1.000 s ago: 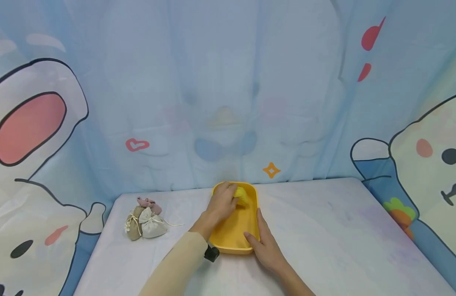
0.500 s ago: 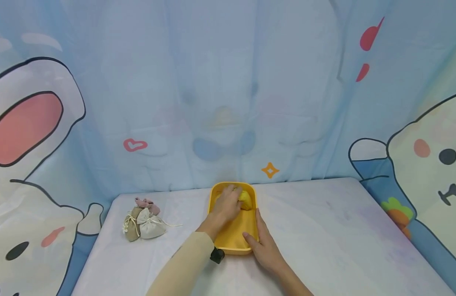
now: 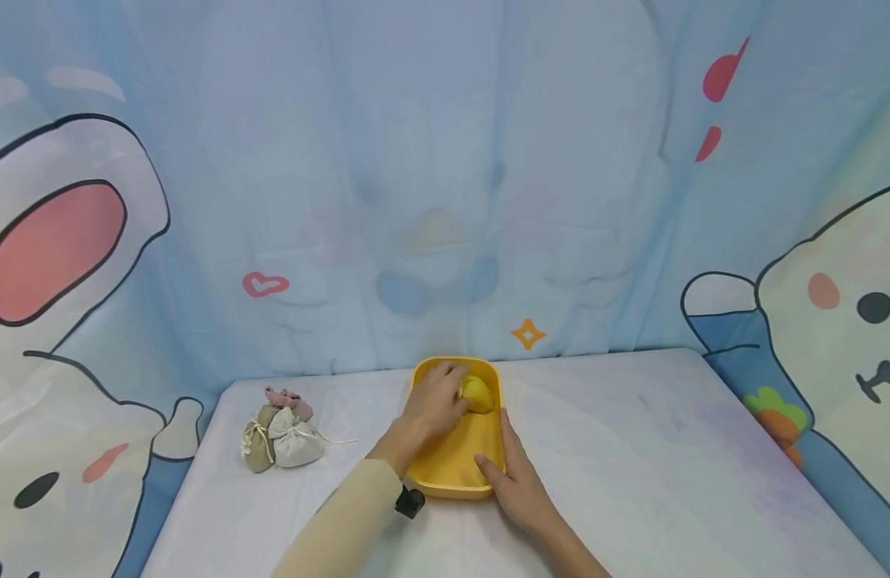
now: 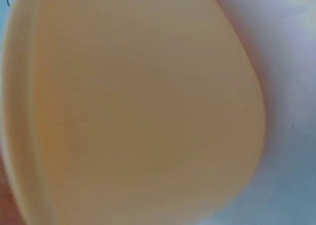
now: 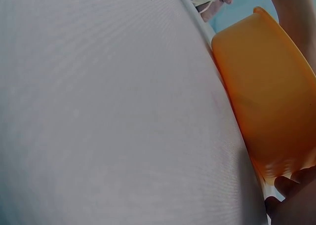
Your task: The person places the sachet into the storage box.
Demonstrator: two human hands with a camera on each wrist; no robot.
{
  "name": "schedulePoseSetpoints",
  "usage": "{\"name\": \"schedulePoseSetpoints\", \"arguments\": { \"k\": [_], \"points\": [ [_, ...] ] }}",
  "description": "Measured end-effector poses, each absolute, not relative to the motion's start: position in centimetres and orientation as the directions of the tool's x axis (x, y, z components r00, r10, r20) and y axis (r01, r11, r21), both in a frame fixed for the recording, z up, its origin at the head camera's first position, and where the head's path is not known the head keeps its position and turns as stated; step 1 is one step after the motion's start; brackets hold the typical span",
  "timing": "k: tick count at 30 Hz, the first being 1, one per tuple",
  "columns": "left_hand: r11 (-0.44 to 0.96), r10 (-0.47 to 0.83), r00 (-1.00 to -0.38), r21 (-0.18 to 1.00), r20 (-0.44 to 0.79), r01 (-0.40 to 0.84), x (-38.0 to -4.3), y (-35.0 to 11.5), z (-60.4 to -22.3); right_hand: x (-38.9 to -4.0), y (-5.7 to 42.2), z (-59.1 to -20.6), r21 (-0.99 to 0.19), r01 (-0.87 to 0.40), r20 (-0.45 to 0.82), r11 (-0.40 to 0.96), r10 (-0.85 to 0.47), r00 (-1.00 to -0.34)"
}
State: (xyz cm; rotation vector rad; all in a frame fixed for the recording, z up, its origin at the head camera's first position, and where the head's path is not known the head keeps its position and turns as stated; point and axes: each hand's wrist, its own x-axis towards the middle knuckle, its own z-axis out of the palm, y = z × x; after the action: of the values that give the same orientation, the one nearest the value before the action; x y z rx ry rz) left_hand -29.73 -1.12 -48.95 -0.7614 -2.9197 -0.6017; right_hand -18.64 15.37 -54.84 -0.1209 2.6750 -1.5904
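Note:
A yellow plastic tray (image 3: pixel 455 449) stands at the table's middle; its outer wall (image 5: pixel 266 92) fills the right side of the right wrist view. Toward its far end lies a small, rounded yellow cloth bundle (image 3: pixel 477 393). My left hand (image 3: pixel 433 401) reaches in over the left rim, thumb and fingers spread beside the bundle's left side; whether they touch it is unclear. With my right hand (image 3: pixel 517 478) I hold the tray's right wall, thumb on the inner side and fingers outside. Only the blurred tray shows in the left wrist view.
Left of the tray, a brown pouch (image 3: pixel 258 445), a white drawstring pouch (image 3: pixel 296 445) and a pink pouch (image 3: pixel 293 401) sit bunched together. A pale cloth covers the table (image 3: pixel 632 466). Behind it hangs a printed blue curtain (image 3: pixel 445 160).
The yellow bundle has come down to rest in the tray, slightly nearer. My left hand moved right with it, then drew back left. The right hand stays on the tray.

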Motion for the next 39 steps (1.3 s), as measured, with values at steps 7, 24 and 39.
{"name": "schedulePoseSetpoints", "arguments": {
  "k": [7,24,39],
  "points": [
    [0.783,0.452,-0.865,0.367,0.220,0.502,-29.5,-2.7,-48.9,-18.6,15.3,-54.9,-0.878,-0.052,0.013,0.475,-0.085,-0.996],
    [0.744,0.316,-0.876,0.478,0.365,0.467,-27.7,-8.6,-49.5,-18.9,15.4,-55.3,-0.872,-0.042,0.002,0.489,-0.081,-0.997],
    [0.750,0.197,-0.890,0.521,0.412,0.407,-26.3,-12.6,-51.0,-18.9,15.4,-55.0,-0.872,-0.056,0.011,0.487,-0.096,-0.995]
  ]
}}
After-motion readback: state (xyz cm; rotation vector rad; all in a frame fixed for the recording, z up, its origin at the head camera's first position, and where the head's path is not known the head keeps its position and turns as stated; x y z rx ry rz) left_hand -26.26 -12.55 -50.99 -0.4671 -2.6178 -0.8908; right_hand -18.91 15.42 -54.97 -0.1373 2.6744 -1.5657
